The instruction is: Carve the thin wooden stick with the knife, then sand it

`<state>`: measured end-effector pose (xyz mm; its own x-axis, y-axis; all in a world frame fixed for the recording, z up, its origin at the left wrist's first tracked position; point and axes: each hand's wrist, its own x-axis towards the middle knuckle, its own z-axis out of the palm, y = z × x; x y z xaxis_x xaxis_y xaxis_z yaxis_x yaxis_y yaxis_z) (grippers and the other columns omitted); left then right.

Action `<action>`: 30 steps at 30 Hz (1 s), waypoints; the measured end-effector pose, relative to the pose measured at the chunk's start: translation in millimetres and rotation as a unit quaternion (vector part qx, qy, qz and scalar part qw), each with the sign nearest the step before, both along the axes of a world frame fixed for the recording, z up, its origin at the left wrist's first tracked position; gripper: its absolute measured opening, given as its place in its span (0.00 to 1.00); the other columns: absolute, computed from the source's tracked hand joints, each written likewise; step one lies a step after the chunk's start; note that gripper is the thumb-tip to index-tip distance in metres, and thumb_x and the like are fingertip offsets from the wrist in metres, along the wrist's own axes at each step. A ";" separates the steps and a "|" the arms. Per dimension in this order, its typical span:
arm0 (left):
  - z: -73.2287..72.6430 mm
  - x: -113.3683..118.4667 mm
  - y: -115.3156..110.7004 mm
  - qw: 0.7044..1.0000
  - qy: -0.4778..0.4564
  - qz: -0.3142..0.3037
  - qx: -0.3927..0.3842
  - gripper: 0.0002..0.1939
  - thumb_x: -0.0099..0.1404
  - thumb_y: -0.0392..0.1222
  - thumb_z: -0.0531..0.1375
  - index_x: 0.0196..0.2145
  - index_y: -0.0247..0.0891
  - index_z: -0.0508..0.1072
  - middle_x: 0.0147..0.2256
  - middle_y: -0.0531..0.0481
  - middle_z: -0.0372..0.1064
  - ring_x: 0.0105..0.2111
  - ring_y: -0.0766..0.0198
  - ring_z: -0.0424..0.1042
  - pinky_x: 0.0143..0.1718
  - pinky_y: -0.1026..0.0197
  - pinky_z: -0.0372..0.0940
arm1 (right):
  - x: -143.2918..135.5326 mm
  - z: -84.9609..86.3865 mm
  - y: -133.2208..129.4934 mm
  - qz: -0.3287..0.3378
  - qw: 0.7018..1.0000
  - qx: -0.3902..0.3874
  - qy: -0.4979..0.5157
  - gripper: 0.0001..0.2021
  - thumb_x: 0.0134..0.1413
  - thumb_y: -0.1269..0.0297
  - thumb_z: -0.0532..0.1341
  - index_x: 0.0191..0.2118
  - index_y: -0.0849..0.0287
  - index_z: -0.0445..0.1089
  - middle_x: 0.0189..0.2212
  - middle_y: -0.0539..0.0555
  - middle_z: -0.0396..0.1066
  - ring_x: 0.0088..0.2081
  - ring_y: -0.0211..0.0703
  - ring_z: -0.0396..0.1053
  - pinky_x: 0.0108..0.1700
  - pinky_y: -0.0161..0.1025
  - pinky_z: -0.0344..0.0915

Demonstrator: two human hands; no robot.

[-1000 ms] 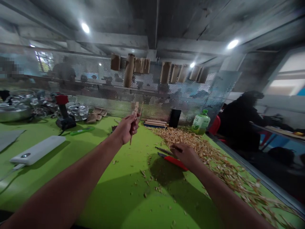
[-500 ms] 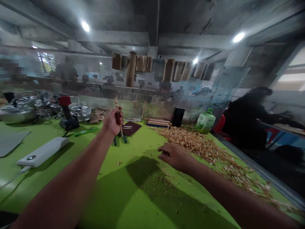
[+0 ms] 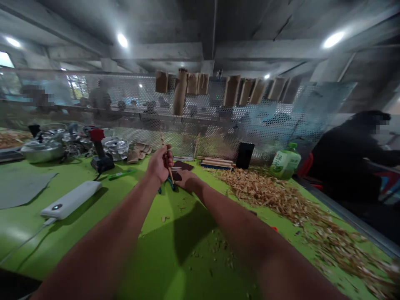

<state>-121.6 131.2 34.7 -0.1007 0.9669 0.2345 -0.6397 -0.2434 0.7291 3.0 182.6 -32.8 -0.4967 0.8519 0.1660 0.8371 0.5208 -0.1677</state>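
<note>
Green tabletop strewn with wood shavings lies beneath the left hand, closed around a wooden stick whose lower end is by the pliers. Whether the right hand, by the brown sheet, grips anything I cannot tell; dipping the left hand could knock the stick against the pliers

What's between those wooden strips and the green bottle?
In the head view, a dark rectangular slab stands between the wooden strips and the green bottle, with wood shavings near its foot.
</note>
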 end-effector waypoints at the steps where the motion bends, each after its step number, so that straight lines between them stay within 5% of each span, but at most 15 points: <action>1: -0.6 1.3 -0.9 1.000 0.006 -0.001 0.000 0.06 0.63 0.40 0.57 0.34 0.34 0.70 0.20 0.57 0.61 0.15 0.75 0.59 0.16 0.71 0.53 | -1.5 -4.4 2.4 -0.003 1.000 -0.008 0.000 0.17 0.61 0.59 0.59 0.53 0.60 0.66 0.51 0.57 0.67 0.47 0.46 0.69 0.47 0.49 0.68; 5: -2.0 6.4 -5.1 0.999 0.036 -0.006 -0.003 0.07 0.61 0.40 0.60 0.34 0.34 0.70 0.21 0.57 0.61 0.16 0.75 0.59 0.15 0.71 0.52 | 1.0 -8.5 4.3 -0.032 0.999 -0.013 0.030 0.17 0.61 0.59 0.59 0.53 0.60 0.65 0.50 0.57 0.67 0.46 0.46 0.69 0.46 0.49 0.69; 8: -2.0 10.2 -7.1 0.998 0.063 -0.004 -0.004 0.07 0.60 0.41 0.60 0.34 0.33 0.71 0.21 0.57 0.61 0.15 0.76 0.58 0.14 0.72 0.51 | 19.4 5.9 -1.0 -0.062 0.995 0.011 0.081 0.17 0.61 0.59 0.59 0.53 0.60 0.65 0.50 0.57 0.67 0.46 0.46 0.69 0.46 0.49 0.69; 16: -0.2 31.4 -19.7 0.985 0.167 0.027 -0.016 0.12 0.53 0.37 0.67 0.35 0.36 0.72 0.21 0.59 0.61 0.12 0.78 0.49 0.13 0.70 0.42 | 149.9 56.2 -47.9 -0.158 0.937 0.084 0.299 0.11 0.55 0.59 0.57 0.32 0.61 0.72 0.33 0.56 0.74 0.42 0.49 0.70 0.44 0.40 0.63; 20: 1.0 56.8 -41.6 0.975 0.223 0.010 -0.001 0.19 0.47 0.35 0.71 0.38 0.36 0.75 0.37 0.45 0.74 0.27 0.69 0.69 0.22 0.70 0.56 | 200.3 47.1 -90.0 -0.164 0.886 0.030 0.432 0.15 0.47 0.51 0.60 0.27 0.59 0.69 0.22 0.50 0.71 0.29 0.44 0.70 0.32 0.39 0.65; 23: -2.9 72.7 -53.4 0.942 0.329 -0.006 0.070 0.22 0.47 0.38 0.72 0.41 0.38 0.76 0.45 0.41 0.73 0.44 0.57 0.71 0.37 0.63 0.64 | 212.7 35.7 -115.1 -0.151 0.837 -0.023 0.525 0.18 0.43 0.47 0.63 0.30 0.59 0.70 0.24 0.50 0.72 0.25 0.41 0.69 0.29 0.39 0.66; 26: -11.0 78.2 -54.7 0.898 0.424 -0.011 0.114 0.24 0.48 0.44 0.71 0.43 0.38 0.75 0.47 0.40 0.73 0.48 0.51 0.70 0.45 0.55 0.63 | 212.0 28.6 -126.8 -0.138 0.787 -0.072 0.597 0.19 0.38 0.47 0.66 0.31 0.58 0.70 0.24 0.50 0.74 0.23 0.40 0.69 0.28 0.39 0.67; 30: -22.9 74.1 -45.2 0.886 0.448 -0.012 0.116 0.24 0.45 0.45 0.71 0.41 0.39 0.75 0.43 0.42 0.75 0.45 0.50 0.71 0.43 0.56 0.63 | 206.4 24.9 -127.1 -0.120 0.737 -0.120 0.655 0.20 0.32 0.50 0.70 0.30 0.58 0.71 0.23 0.50 0.74 0.22 0.39 0.69 0.26 0.37 0.67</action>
